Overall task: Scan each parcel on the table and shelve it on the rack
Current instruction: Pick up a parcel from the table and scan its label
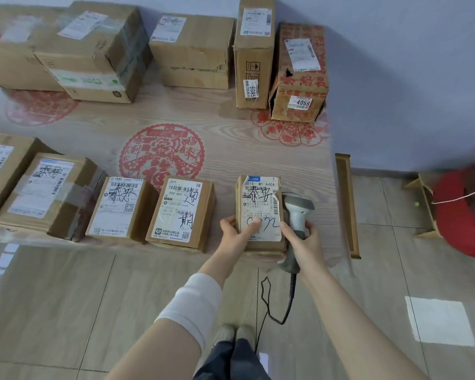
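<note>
A small cardboard parcel (pixel 261 204) with a torn white label lies near the front right edge of the table (pixel 231 127). My left hand (pixel 237 233) grips its near left corner, thumb on the label. My right hand (pixel 303 239) holds the grey handle of a barcode scanner (pixel 298 209), which lies right beside the parcel with its head pointing away from me. The scanner's black cable (pixel 274 305) hangs down to the floor.
Three more labelled parcels (pixel 180 212) (pixel 120 208) (pixel 47 193) line the front edge to the left. Bigger boxes (pixel 88 50) (pixel 192 48) (pixel 254 53) (pixel 299 72) stand along the wall. A wooden frame (pixel 347 204) and a red bundle (pixel 461 215) lie to the right, on the tiled floor.
</note>
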